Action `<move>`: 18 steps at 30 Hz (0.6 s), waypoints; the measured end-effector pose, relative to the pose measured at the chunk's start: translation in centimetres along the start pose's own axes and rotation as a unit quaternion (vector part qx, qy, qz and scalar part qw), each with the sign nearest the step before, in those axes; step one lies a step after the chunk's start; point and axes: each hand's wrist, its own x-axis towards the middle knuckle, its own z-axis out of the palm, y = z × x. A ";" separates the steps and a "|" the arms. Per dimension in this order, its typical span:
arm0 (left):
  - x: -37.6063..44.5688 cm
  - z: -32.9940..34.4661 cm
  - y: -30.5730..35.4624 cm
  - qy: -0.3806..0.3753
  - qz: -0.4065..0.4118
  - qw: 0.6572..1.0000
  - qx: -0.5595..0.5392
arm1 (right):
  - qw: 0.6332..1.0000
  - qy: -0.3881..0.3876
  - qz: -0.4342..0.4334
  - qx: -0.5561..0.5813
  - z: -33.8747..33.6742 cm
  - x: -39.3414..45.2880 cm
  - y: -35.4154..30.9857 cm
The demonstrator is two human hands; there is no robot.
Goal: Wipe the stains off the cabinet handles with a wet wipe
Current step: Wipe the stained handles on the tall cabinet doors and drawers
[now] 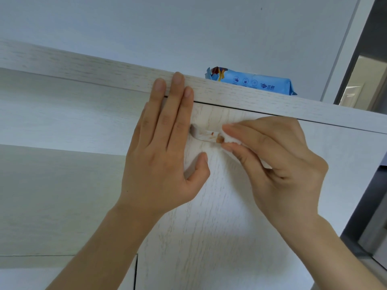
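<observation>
A white handle (202, 136) sits high on a pale wood-grain cabinet door (209, 206), just below the door's top edge. Brown stains (217, 139) mark the handle's right part, with a small speck a little to their left. A white wet wipe (230, 139) is folded over the handle's right end and touches the stains. The right hand (278, 164) pinches the wipe between curled fingers above and thumb below, the fingertips meeting the handle from the right. The left hand (161, 147) lies flat against the cabinet just left of the handle, fingers straight and close together, holding nothing; its fingertips reach up over the top board (83, 68) and its thumb rests on the door below the handle. The handle's left end disappears behind the left hand's fingers. On top of the cabinet, behind and to the right of the hands, lies a blue pack of wipes (251, 81). A grey wall (167, 28) rises behind it.
</observation>
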 end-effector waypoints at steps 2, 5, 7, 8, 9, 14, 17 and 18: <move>0.0 0.1 0.1 0.001 -0.001 1.000 -0.002 | 1.000 -0.001 0.000 0.003 0.3 0.1 -0.3; 0.0 0.0 0.1 -0.004 -0.005 1.000 -0.008 | 0.999 -0.012 0.035 0.025 -0.2 0.4 -0.5; -0.1 -0.1 0.1 -0.007 -0.005 1.000 -0.013 | 0.997 0.003 0.078 0.023 -0.9 0.5 -0.6; -0.1 -0.2 0.1 -0.007 -0.005 1.000 -0.013 | 0.996 0.005 0.090 0.022 -1.1 0.6 -0.8; -0.1 -0.2 0.1 -0.006 -0.004 1.000 -0.013 | 0.996 -0.002 0.092 0.021 -1.0 0.8 -0.9; -0.2 -0.2 0.0 -0.006 0.000 1.000 -0.014 | 0.996 -0.034 0.081 0.025 -0.3 1.1 -1.3; -0.2 -0.1 0.0 -0.005 0.001 1.000 -0.011 | 0.998 -0.005 0.052 0.020 -0.2 0.9 -1.2; -0.2 -0.1 0.0 -0.005 0.001 1.000 -0.010 | 0.999 0.002 0.034 0.013 -0.2 0.8 -1.0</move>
